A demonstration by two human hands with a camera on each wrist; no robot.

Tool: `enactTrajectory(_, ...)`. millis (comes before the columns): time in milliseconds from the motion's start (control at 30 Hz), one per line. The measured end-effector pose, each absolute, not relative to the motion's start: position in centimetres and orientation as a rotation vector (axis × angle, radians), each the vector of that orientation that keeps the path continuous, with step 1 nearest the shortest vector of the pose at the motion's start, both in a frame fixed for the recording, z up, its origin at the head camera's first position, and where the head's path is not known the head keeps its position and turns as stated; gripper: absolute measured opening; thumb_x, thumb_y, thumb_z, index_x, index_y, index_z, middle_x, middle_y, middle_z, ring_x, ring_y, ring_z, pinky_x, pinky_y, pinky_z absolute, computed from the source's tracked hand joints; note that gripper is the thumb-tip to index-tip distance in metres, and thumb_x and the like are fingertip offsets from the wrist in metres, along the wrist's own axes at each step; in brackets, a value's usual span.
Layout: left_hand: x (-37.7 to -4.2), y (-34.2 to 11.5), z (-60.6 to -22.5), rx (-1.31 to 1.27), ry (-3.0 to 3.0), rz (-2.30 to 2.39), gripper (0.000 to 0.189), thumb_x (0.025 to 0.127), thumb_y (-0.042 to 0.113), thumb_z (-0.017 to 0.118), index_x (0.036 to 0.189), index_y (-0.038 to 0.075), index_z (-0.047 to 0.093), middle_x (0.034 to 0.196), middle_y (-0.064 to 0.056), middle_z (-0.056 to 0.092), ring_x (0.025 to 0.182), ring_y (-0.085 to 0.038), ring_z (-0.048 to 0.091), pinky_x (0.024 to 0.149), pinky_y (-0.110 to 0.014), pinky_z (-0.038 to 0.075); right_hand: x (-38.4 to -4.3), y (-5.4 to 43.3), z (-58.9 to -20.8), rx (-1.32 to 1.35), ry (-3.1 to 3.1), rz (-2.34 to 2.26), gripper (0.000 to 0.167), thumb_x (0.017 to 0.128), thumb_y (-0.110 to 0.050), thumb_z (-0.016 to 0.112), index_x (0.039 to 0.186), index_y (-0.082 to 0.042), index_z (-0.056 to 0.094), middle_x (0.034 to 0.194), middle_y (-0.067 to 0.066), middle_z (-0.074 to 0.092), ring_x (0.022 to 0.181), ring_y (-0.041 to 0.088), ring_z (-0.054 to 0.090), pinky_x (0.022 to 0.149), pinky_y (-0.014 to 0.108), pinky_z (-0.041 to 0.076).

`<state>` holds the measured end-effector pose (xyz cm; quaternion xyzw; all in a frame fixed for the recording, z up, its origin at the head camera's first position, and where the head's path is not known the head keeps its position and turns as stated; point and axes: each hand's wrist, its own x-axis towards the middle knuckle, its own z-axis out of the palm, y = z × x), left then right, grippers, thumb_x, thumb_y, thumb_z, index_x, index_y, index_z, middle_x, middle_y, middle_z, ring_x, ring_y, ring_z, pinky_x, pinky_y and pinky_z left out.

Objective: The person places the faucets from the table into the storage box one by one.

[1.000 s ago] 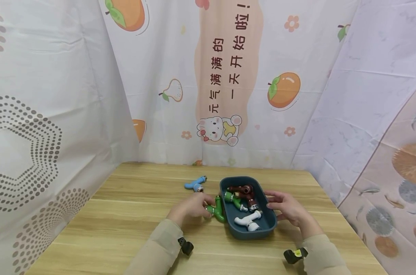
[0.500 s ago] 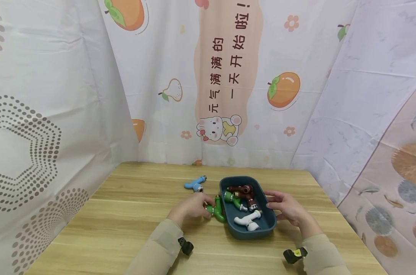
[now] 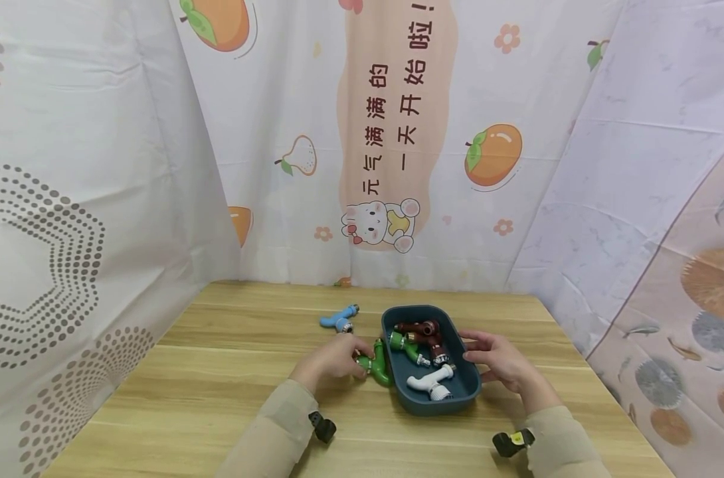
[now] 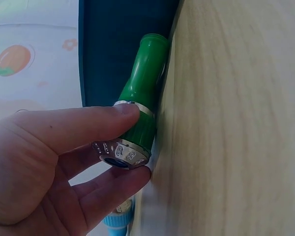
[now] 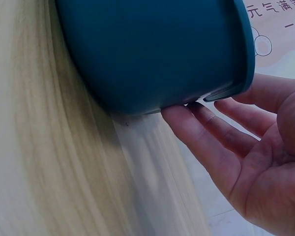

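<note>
My left hand (image 3: pixel 333 357) pinches a green plastic tap (image 3: pixel 381 365) lying on the table against the left side of a dark blue bin (image 3: pixel 411 402). In the left wrist view, the thumb lies on the green tap (image 4: pixel 146 64) and the fingers are at its silver collar. My right hand (image 3: pixel 501 362) holds the bin's right side. From the right wrist, the fingertips touch the outer wall of the bin (image 5: pixel 152 54), while the thumb reaches over the rim, its tip hidden. In the bin lie brown taps (image 3: pixel 432 337), another green tap (image 3: pixel 411 348) and a white tap (image 3: pixel 432 383).
A light blue tap (image 3: pixel 341 320) lies on the wooden table (image 3: pixel 230 372), beyond my left hand. Patterned curtains (image 3: pixel 290 219) hang along the table's back and both sides.
Both hands, the bin and the taps keep their places. The whole head view shifts very slightly.
</note>
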<state>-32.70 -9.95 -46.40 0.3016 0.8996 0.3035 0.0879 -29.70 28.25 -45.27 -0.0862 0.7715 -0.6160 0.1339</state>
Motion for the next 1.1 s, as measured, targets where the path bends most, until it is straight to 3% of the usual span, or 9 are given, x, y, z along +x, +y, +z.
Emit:
enactTrajectory(567, -32.8, -10.7, -46.0, 0.931, 2.672, 0.919, 0.029, 0.082, 0.007, 0.084, 0.105, 0.022, 0.077, 0.096, 0.016, 0.067, 0.085, -0.008, 0.06, 0.077, -0.029, 0.051, -29.5, 28.2, -45.2, -0.248, 2.232, -1.777, 0.064, 0.098, -0.005, 0.065, 0.154, 0.004, 0.036, 0.142, 0.036, 0.048, 0.108, 0.035, 0.066, 0.077, 0.055, 0.059)
enactTrajectory(800, -32.8, -11.1, -45.5, 0.951, 2.666, 0.97, 0.03, 0.083, 0.003, 0.081, 0.11, 0.016, 0.077, 0.098, 0.013, 0.068, 0.087, -0.013, 0.06, 0.078, -0.031, 0.052, -29.5, 28.3, -45.2, -0.256, 2.219, -1.788, 0.064, 0.098, -0.005, 0.065, 0.154, 0.004, 0.035, 0.141, 0.036, 0.048, 0.108, 0.035, 0.066, 0.077, 0.055, 0.059)
enactTrajectory(1100, -32.6, -11.7, -44.7, 0.906, 2.686, 0.98, 0.033, 0.084, 0.001, 0.075, 0.111, 0.019, 0.077, 0.099, 0.01, 0.064, 0.084, -0.013, 0.057, 0.073, -0.029, 0.05, -29.5, 28.3, -45.1, -0.258, 2.215, -1.787, 0.065, 0.098, -0.006, 0.066, 0.154, 0.004, 0.035, 0.141, 0.036, 0.048, 0.109, 0.035, 0.065, 0.077, 0.055, 0.059)
